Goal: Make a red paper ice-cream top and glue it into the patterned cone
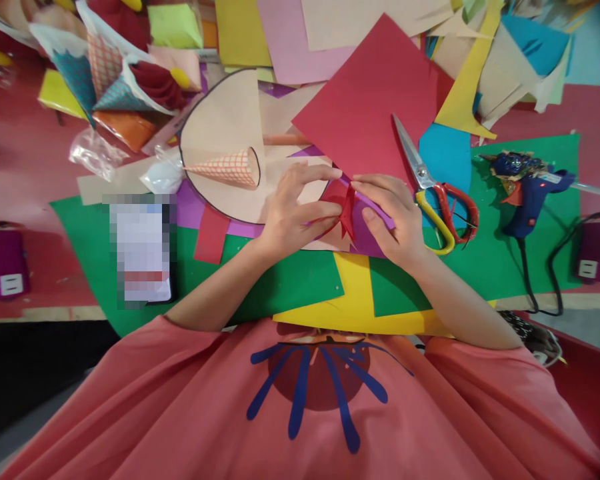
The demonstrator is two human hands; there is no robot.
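My left hand (300, 210) pinches a small folded piece of red paper (348, 217) from its left side. Opposite it, my right hand (397, 223) is closed around a slim purple stick (375, 208), whose far end reaches the red paper near the fingertips. Whether the stick touches the paper I cannot tell. Beneath and left of my hands lies a cream paper shape with a dark edge (220, 127), and on it a checked paper cone (230, 168). Scissors with yellow and red handles (423, 175) lie partly spread, just right of my right hand.
A blue glue gun (533, 197) with its cord rests on green sheet (485, 267) at right. To the left is a phone (143, 250). A large red sheet (370, 93), paper scraps (510, 73) and wrapped paper cones (115, 67) fill the far side.
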